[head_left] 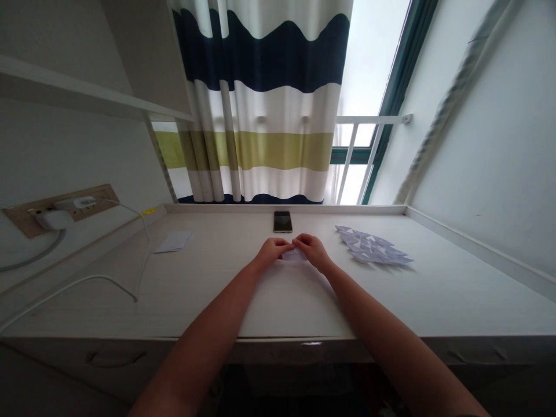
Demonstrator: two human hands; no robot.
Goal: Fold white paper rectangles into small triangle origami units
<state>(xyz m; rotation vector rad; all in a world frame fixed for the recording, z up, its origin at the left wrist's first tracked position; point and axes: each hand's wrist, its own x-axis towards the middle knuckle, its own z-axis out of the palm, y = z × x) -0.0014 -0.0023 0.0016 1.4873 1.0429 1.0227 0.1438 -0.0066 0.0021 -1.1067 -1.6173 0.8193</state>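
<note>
Between my two hands, just above or on the desk, is a small piece of white paper [295,255]. My left hand [273,249] is closed on its left side, with the fingertips pinched near the top. My right hand [310,248] pinches the paper from the right, and the two hands' fingertips nearly meet. Part of the paper is hidden behind the fingers, so its exact folds cannot be made out. Off to the right lies a group of folded white paper pieces [373,246], pointed and arranged in overlapping rows.
A smartphone [282,222] lies beyond my hands on the white desk [286,313]. A stack of white paper sheets [174,241] rests at the left. White cables [145,249] run from the wall socket [61,208] onto the desk's left side. Raised edging borders the desk's back.
</note>
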